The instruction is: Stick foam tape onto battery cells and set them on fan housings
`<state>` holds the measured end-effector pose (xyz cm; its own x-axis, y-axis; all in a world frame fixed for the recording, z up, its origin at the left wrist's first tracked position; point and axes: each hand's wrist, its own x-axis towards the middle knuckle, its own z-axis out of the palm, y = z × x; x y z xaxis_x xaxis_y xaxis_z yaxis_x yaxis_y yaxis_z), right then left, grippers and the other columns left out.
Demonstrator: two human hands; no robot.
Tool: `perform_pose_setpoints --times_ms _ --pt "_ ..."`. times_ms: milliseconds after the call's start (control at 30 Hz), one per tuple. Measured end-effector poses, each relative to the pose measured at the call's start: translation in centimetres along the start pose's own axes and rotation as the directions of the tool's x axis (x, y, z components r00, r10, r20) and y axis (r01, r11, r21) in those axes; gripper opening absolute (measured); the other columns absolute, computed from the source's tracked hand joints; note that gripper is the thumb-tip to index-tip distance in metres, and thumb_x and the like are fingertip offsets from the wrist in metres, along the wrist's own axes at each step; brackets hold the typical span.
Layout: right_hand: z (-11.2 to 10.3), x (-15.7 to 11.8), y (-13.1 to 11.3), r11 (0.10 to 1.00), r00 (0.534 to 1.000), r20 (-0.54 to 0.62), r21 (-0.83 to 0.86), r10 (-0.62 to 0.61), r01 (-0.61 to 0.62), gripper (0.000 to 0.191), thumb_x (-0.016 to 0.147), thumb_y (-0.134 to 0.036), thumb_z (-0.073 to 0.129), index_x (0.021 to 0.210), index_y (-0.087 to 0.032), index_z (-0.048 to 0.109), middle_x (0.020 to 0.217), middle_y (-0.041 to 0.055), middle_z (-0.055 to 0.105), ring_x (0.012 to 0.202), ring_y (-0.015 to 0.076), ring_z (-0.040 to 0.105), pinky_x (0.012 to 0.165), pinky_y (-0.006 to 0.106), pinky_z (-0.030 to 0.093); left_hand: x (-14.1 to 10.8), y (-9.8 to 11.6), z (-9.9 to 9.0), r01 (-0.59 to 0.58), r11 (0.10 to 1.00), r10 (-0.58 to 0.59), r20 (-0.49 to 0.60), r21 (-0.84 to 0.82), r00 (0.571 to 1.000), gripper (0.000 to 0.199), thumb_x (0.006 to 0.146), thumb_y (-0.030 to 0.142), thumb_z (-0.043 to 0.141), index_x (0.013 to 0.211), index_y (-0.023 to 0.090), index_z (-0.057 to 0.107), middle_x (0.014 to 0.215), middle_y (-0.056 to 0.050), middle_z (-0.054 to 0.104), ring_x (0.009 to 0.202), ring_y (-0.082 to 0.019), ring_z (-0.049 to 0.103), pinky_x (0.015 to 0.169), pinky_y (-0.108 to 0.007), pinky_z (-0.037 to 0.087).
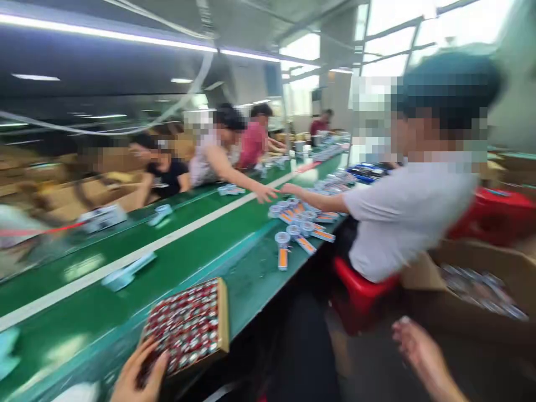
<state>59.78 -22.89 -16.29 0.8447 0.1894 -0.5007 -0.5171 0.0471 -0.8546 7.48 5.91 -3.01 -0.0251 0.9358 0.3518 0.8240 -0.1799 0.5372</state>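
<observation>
A shallow cardboard box of batteries (224, 318), filled with rows of red cylinders with silvery ends, sits at the near edge of the green bench. My left hand (140, 374) is at its near left corner, thumb and fingers on either side of that corner. Off to the right, away from the bench, my right hand (419, 352) hangs in the air with its fingers curled together. A small pale spot shows at those fingertips, too blurred to name. Beyond the box, several light-blue handheld pieces with round heads and orange strips (283, 257) lie in a pile.
A green conveyor belt (176, 251) with a white line runs along the bench, carrying light-blue parts (128, 273). A co-worker in a white shirt (402, 218) sits on a red stool (364, 285) at right. An open carton (422, 271) stands behind. More people work across the belt.
</observation>
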Motion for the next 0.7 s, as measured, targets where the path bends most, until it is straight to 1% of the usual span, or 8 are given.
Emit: perform_pose_setpoints --times_ms 100,167,300,367,433,567,633,700 --pt "8.8 -7.4 11.6 0.938 0.869 0.491 -0.326 0.059 0.121 0.074 0.034 -0.080 0.083 0.077 -0.020 0.075 0.080 0.0164 0.075 0.068 0.0355 0.072 0.056 0.043 0.058 -1.7 -1.1 -0.1 -0.045 0.988 0.021 -0.164 -0.148 0.986 0.048 0.080 0.067 0.060 0.098 0.025 0.072 0.128 -0.009 0.072 0.124 -0.036 0.064 0.116 -0.060 0.044" --pt "11.9 -11.3 15.3 0.881 0.769 0.639 -0.380 0.030 0.281 0.080 0.046 -0.087 0.076 0.086 -0.018 0.077 0.091 0.0159 0.077 0.087 0.0363 0.073 0.075 0.044 0.062 -3.2 -0.5 0.9 -0.060 0.983 0.026 -0.192 -0.176 0.981 0.042 0.088 0.058 0.058 0.104 0.021 0.071 0.128 -0.013 0.070 0.124 -0.034 0.064 0.115 -0.058 0.045" --pt "15.9 -15.2 13.7 0.763 0.463 0.885 -0.332 0.049 0.555 0.070 0.078 -0.079 0.067 0.112 -0.018 0.075 0.102 0.0126 0.077 0.092 0.0319 0.073 0.090 0.043 0.061 -6.7 -0.7 0.0 -0.077 0.982 0.071 -0.039 -0.171 0.997 0.050 0.095 0.050 0.056 0.136 0.021 0.059 0.146 -0.011 0.061 0.136 -0.025 0.057 0.119 -0.043 0.045" --pt "18.1 -16.2 11.7 0.684 0.298 0.952 -0.264 0.070 0.680 0.059 0.085 -0.071 0.069 0.113 -0.020 0.076 0.107 0.0124 0.077 0.100 0.0323 0.072 0.098 0.044 0.057 -7.4 -3.2 -2.9 -0.042 0.990 0.052 0.070 -0.132 0.996 0.056 0.099 0.049 0.050 0.148 0.020 0.051 0.151 -0.012 0.058 0.138 -0.023 0.056 0.118 -0.040 0.045" --pt "19.6 -17.4 10.3 0.633 0.197 0.976 -0.210 0.093 0.745 0.051 0.089 -0.066 0.068 0.110 -0.021 0.076 0.109 0.0126 0.076 0.103 0.0323 0.071 0.099 0.043 0.055 -7.4 -7.3 -7.0 0.013 0.998 -0.004 0.128 -0.068 0.992 0.053 0.101 0.046 0.045 0.144 0.018 0.056 0.147 -0.014 0.061 0.138 -0.026 0.055 0.121 -0.045 0.041" --pt "19.5 -21.8 9.8 0.633 0.196 0.980 -0.148 -0.007 0.760 0.042 0.094 -0.062 0.063 0.094 -0.021 0.072 0.087 0.0112 0.073 0.079 0.0276 0.069 0.077 0.037 0.058 -6.2 -16.2 -14.6 0.037 0.999 -0.039 0.236 0.016 0.971 0.053 0.084 0.045 0.066 0.130 0.021 0.071 0.143 -0.011 0.065 0.143 -0.036 0.048 0.126 -0.056 0.029" --pt "18.8 -24.9 10.6 0.642 0.236 0.963 -0.100 -0.129 0.760 0.040 0.095 -0.061 0.062 0.090 -0.022 0.072 0.077 0.0098 0.069 0.068 0.0253 0.065 0.069 0.036 0.056 -5.3 -18.9 -16.0 -0.008 0.998 -0.011 0.327 0.057 0.945 0.054 0.082 0.043 0.068 0.132 0.024 0.071 0.144 -0.009 0.065 0.141 -0.037 0.049 0.124 -0.056 0.034" --pt "18.9 -28.5 12.0 0.675 0.212 0.968 -0.066 -0.136 0.735 0.042 0.094 -0.063 0.061 0.091 -0.023 0.073 0.078 0.0103 0.068 0.066 0.0247 0.063 0.066 0.037 0.055 -4.6 -19.6 -15.9 -0.104 0.987 0.056 0.340 0.122 0.939 0.047 0.088 0.042 0.060 0.131 0.026 0.072 0.140 -0.008 0.068 0.135 -0.036 0.055 0.119 -0.055 0.041"
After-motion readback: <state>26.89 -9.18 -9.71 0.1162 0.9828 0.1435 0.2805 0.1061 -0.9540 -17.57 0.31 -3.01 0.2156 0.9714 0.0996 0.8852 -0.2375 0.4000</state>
